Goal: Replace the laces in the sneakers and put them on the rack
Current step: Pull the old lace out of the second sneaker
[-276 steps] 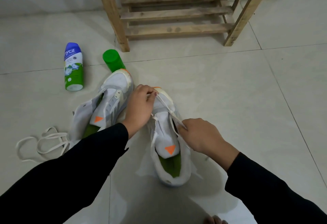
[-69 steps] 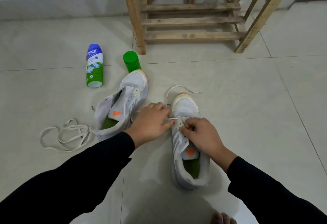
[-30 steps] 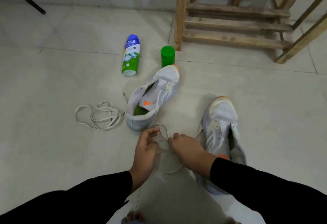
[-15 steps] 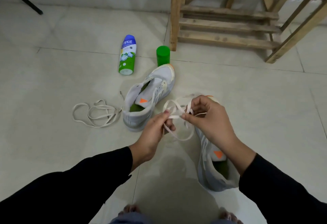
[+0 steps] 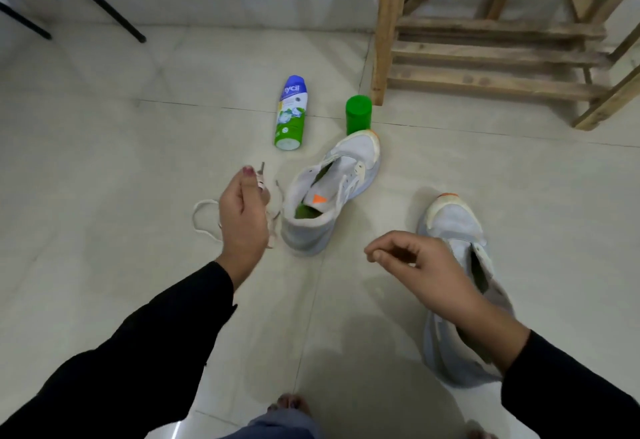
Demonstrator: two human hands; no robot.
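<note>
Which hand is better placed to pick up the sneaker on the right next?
The right hand, probably: it is empty and hangs just over that sneaker. The left hand is busy pinching a lace, on the far side of the other sneaker.

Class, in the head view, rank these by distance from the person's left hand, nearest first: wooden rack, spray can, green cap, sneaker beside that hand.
1. sneaker, just right of the left hand
2. spray can, lying ahead
3. green cap, ahead right
4. wooden rack, farthest, upper right
</note>
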